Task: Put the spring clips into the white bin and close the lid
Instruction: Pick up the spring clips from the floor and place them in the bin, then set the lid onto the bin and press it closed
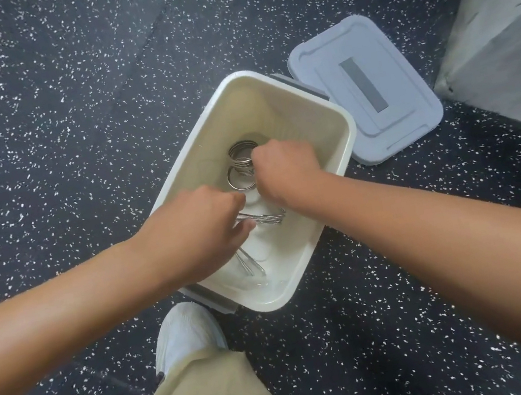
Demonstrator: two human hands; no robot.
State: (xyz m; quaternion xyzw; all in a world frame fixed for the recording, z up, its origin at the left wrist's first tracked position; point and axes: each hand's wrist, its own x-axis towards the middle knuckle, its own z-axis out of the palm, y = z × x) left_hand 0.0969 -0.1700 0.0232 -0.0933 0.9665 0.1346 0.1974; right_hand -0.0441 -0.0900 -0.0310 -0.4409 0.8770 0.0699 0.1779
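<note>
Both hands are inside the bin [340, 124]. Left hand [195, 229] is pinching clip handles [266, 219]; right hand [285, 170] is clenched on the clips' coils [240, 162]. Clips look stiff, springy, prob. slippery steel; better hold at handles. Lid [368, 87] is on the floor beside the bin.

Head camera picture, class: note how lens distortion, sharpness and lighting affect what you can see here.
Head view: the wide lens stretches both forearms toward the corners; light is soft and even, with faint shadow inside the white bin; left hand, right hand and spring clips are slightly soft, the grey lid and speckled floor clearer; no harsh glare.
</note>
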